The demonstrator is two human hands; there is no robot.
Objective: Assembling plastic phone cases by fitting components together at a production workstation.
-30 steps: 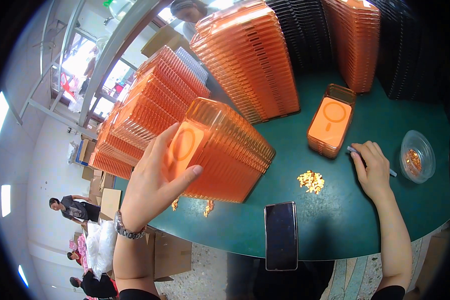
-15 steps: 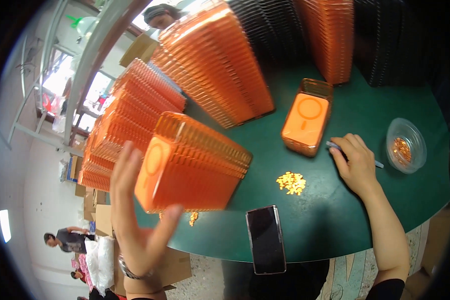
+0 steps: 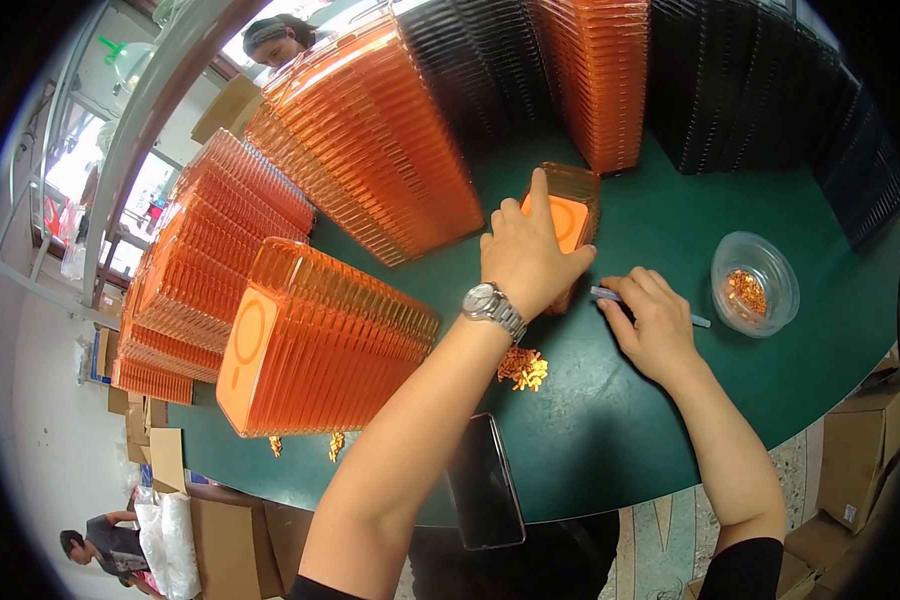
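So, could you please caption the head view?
Left hand rests on a small orange case stack; right hand holds a thin tool.

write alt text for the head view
A person's left hand rests on a small stack of orange cases on a green table, while the right hand holds a thin tool. Tall orange stacks, a phone and a bowl surround them.
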